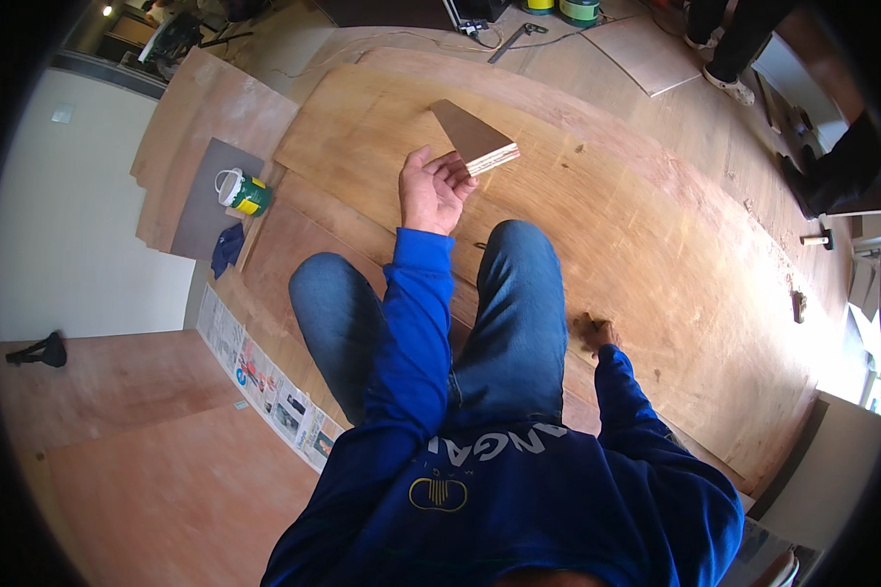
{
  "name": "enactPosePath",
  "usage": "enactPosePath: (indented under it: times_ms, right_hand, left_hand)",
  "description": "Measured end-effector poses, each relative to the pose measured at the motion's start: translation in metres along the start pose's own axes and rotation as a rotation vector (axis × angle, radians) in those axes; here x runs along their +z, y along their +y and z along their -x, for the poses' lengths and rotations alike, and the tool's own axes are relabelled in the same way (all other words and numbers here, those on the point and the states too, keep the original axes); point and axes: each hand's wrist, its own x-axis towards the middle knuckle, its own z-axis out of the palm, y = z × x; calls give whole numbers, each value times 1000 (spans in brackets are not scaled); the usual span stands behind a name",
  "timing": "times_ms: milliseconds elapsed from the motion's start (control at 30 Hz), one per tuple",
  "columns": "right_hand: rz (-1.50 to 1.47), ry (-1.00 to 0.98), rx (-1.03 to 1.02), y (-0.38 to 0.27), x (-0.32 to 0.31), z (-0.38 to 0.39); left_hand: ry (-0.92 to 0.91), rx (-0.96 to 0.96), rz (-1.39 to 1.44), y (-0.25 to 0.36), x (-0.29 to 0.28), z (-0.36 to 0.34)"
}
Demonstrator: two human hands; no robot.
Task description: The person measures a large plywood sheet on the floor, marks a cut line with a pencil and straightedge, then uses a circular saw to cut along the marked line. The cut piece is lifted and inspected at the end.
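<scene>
Top (519, 519), dark blue with pale lettering, is nearest to the wearer's viewpoint. Jeans (514, 293), blue, follow; both knees are bent, and one is over the large wooden board (646, 235).

Right hand (599, 335): lowered to the large wooden board, at the right side of the jeans. Its fingers point downward, partly in shadow; from here it cannot be told whether they grasp anything.

Newspaper sheets (264, 382): laid in a strip to the left of the knees, alongside a reddish wooden panel (157, 489).

Left hand (433, 191): raised ahead of the knees, palm turned upward. Its fingers are closed on the near edge of the plywood piece (472, 135).

Plywood piece: wedge-shaped, held above the large wooden board. One brown face is uppermost; the layered cut edge is exposed toward the right.

Left side, further out: dark blue cloth (227, 249), crumpled, just beside a grey sheet (198, 201). On the grey sheet stands a green and yellow bucket (250, 194) with a white handle.

Right side: hammer-like tool (817, 240), lying near the far edge of the large wooden board.

Far zone: loose plywood panel (646, 54) on the floor (558, 73); black angled tool (516, 41) to its left; dark-trousered legs (759, 29) of a co-worker to its right; green bucket (579, 12) at the back.
</scene>
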Motion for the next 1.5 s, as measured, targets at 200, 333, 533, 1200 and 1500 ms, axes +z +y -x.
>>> enactPosePath:
  times_ms: [200, 333, 533, 1200, 1500]
  right_hand:
    - [-26, -16, 17, -3, -2, 2]
    - [7, -38, -16, 2, -1, -3]
    - [8, 55, 81, 4, 5, -12]
    - [-66, 33, -28, 8, 11, -4]
    - [-1231, -19, 48, -5, -36, 39]
  left_hand:
    - [22, 8, -25, -2, 5, 3]
    - [29, 12, -24, -5, 2, 7]
    - [16, 35, -72, 5, -3, 5]
    - [-647, -315, 65, -17, -4, -8]
    - [-752, -683, 27, -143, 44, 9]
